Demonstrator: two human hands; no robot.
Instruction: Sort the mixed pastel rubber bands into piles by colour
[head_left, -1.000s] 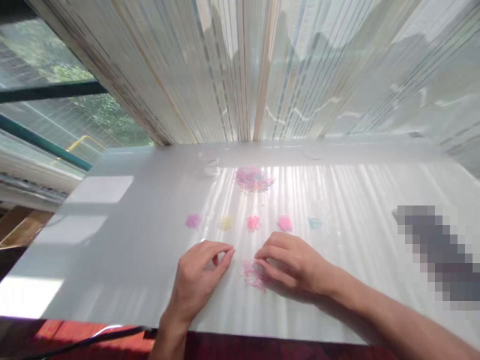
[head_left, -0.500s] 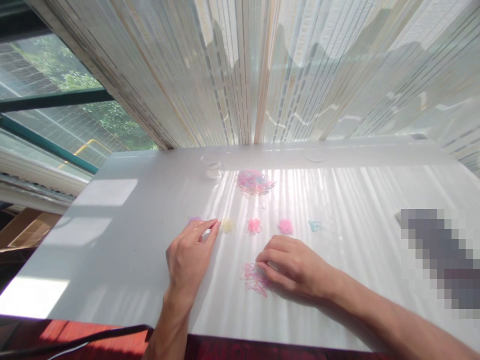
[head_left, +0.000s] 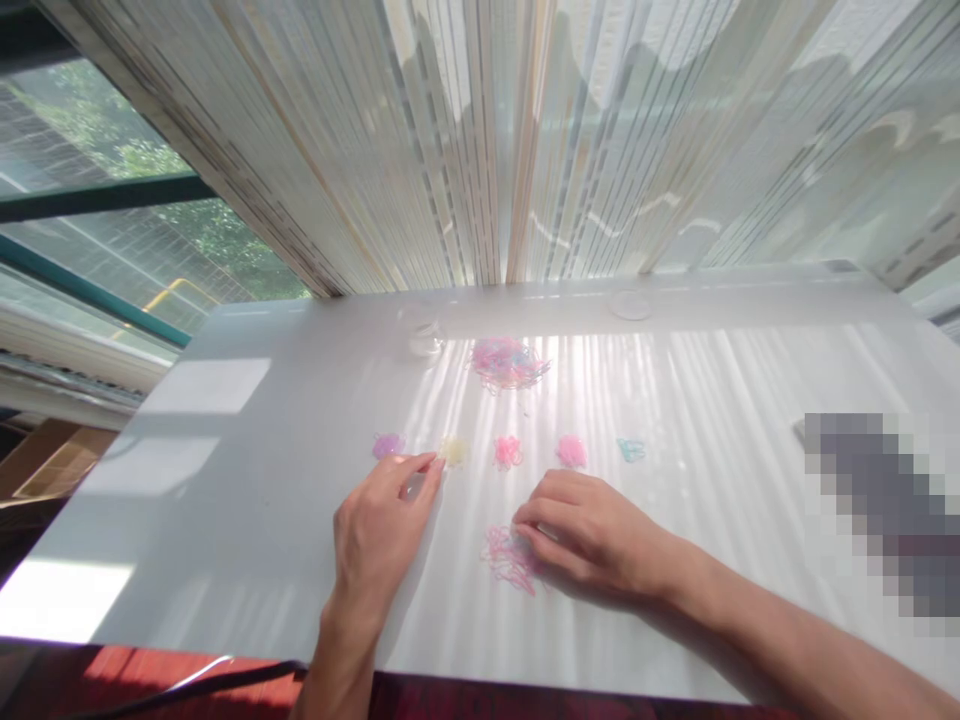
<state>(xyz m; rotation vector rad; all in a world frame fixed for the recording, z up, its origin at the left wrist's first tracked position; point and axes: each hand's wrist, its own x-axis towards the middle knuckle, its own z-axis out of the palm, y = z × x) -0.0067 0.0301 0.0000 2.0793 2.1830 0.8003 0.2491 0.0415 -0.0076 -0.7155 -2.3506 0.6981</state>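
Small rubber bands lie on the white table in colour-sorted piles. My left hand (head_left: 382,520) is closed in a pinch, thumb and index fingertips at the lower left edge of the yellow rubber bands (head_left: 453,451). Just above its knuckles lies the purple pile (head_left: 388,445). My right hand (head_left: 577,530) is closed too, fingertips at the right side of a loose pink mixed pile (head_left: 507,562), partly covering it. Whatever either pinch holds is too small to make out. Red-pink (head_left: 508,452), pink (head_left: 571,451) and teal (head_left: 631,450) bands continue the row to the right.
A larger multicoloured heap of rubber bands (head_left: 508,363) lies farther back. Behind it stand a clear container (head_left: 427,338) and a clear round lid (head_left: 630,305). A pixelated dark object (head_left: 877,510) is at the right. String curtains (head_left: 420,150) hang at the table's far edge.
My left hand has shifted slightly down and toward me, uncovering the purple pile. My right hand stays at the loose pile.
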